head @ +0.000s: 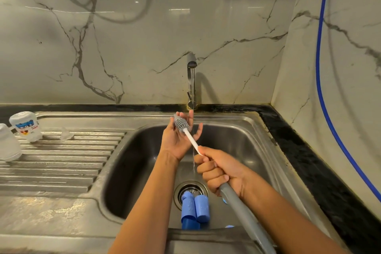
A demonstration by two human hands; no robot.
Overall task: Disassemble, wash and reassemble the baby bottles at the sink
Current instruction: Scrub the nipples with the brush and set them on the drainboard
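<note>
Mid-wash: right hand [218, 171] clenched round brush [191, 140], left hand [175, 140] released beneath its head under tap [191, 80]. Bottles [25, 126] upended on drainboard [61, 163]; blue parts [194, 208] in sink [144, 161]; reassembly seemingly pending.

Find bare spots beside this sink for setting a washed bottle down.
Free: the ribbed steel drainboard right of the upturned clear bottles, and the flat steel ledge before it. Crowded: the basin, blue cylindrical pieces at its drain.
</note>
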